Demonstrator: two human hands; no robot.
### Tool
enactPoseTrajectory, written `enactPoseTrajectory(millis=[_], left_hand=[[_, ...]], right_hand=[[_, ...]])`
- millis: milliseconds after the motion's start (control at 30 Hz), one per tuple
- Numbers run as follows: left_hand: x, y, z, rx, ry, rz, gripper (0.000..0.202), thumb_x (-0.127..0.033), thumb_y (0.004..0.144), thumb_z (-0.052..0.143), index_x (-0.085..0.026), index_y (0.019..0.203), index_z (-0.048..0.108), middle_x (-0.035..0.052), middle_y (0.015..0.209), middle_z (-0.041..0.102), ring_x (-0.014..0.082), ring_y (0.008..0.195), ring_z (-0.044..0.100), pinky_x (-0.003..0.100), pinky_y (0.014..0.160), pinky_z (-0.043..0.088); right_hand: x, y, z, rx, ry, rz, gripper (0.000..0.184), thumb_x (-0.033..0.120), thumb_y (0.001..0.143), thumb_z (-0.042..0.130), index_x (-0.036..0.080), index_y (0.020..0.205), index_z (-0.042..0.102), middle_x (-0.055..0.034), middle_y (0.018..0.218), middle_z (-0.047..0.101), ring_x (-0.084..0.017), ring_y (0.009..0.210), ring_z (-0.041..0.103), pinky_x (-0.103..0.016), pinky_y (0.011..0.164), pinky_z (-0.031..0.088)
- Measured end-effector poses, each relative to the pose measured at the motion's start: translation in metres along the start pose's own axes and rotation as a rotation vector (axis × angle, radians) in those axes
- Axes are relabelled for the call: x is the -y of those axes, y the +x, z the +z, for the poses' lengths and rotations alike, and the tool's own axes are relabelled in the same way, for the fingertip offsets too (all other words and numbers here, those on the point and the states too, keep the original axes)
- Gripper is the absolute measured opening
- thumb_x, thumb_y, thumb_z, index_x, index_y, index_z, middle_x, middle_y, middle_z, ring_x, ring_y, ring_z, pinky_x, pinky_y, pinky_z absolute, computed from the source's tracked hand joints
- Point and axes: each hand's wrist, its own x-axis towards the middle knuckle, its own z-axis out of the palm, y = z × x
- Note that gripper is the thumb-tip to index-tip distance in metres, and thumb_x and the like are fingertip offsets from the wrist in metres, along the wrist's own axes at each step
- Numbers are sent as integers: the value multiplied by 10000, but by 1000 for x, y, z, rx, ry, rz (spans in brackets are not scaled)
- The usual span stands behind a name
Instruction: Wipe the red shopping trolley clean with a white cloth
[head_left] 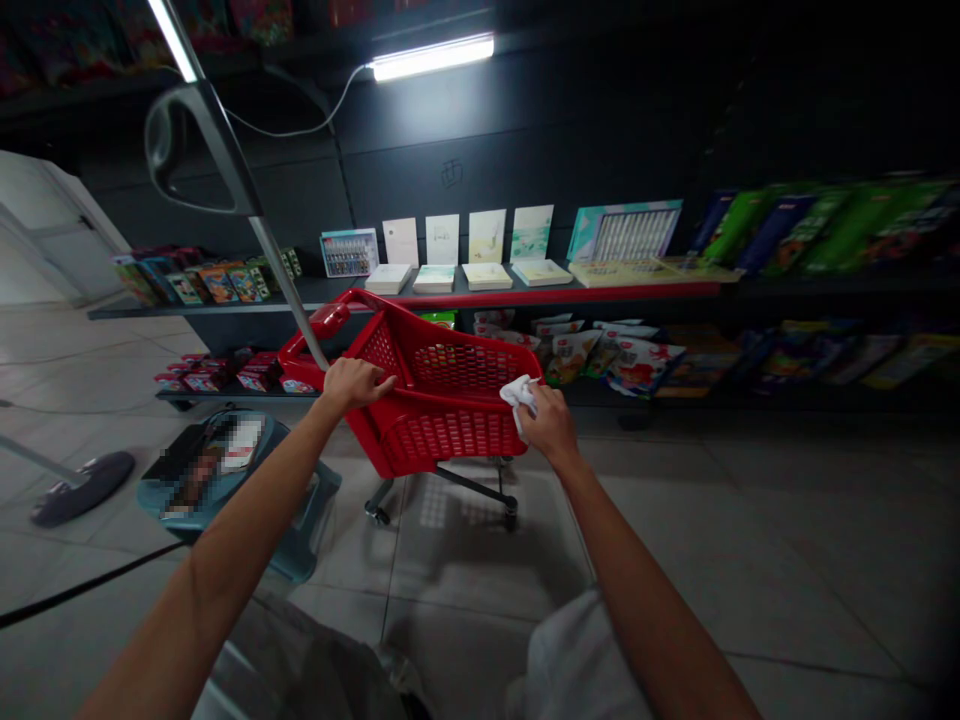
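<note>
A small red plastic shopping cart point(450, 430) with mesh sides stands sideways before me on its dark wheeled frame. My left hand point(356, 385) is closed over the cart's near rim, by the handle end; some of its fingers are hidden. In my right hand point(551, 420) is a crumpled white cloth point(519, 392), pinched against the cart's front corner. The cart's red handle point(328, 320) rises behind my left hand.
A metal pole with a grey grip point(206, 150) slants across the left. Beside my left forearm stands a blue-grey stool point(281, 435) with things on it. Behind the cart, a dark shelf point(540, 297) bears books, pen sets and bagged goods. A round base point(94, 488) lies far left.
</note>
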Motion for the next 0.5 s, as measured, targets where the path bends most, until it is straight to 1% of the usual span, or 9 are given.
enactPoseTrajectory(millis=[67,133,233,333,400,500], left_hand=[[2,-3,6,-58,-26,-35,595,-619,1010,395,-221,910,825,148,982,795,297,940,723,358,730,396],[1,-6,13,-149,-46,-68,574,-537,1039,367,-209,923,824,155,1020,789,298,989,703,382,775,422],[-7,-12,26,-290,-40,-96,540,-439,1065,345,-200,929,810,165,1037,779,316,1078,653,453,919,428],[-21,-19,36,-398,-58,-144,471,-387,1073,355,-214,992,786,161,1104,770,328,1162,598,518,1053,367],[-32,-23,42,-426,-95,-170,445,-371,1074,356,-218,1028,772,159,1130,764,334,1175,582,549,1105,323],[-52,-27,49,-396,-155,-144,440,-356,1075,350,-214,1025,763,154,1092,769,329,1128,596,564,1144,284]], right_hand=[[7,-2,3,16,-1,8,346,267,906,553,141,1203,677,-158,1087,703,-322,1032,573,-429,958,490],[14,-3,5,35,5,14,346,280,910,561,139,1205,674,-161,1092,705,-322,1045,580,-422,960,487],[21,-3,9,65,14,41,331,290,919,563,155,1200,674,-152,1090,708,-310,1045,595,-398,933,485],[25,-3,11,92,10,52,312,291,924,565,173,1190,676,-130,1046,711,-291,995,607,-374,885,481],[28,-2,12,95,9,46,305,297,926,571,182,1189,676,-120,1025,711,-283,970,608,-363,863,478],[36,-4,11,94,21,53,290,290,930,568,185,1176,679,-118,1018,711,-281,969,607,-361,855,478]])
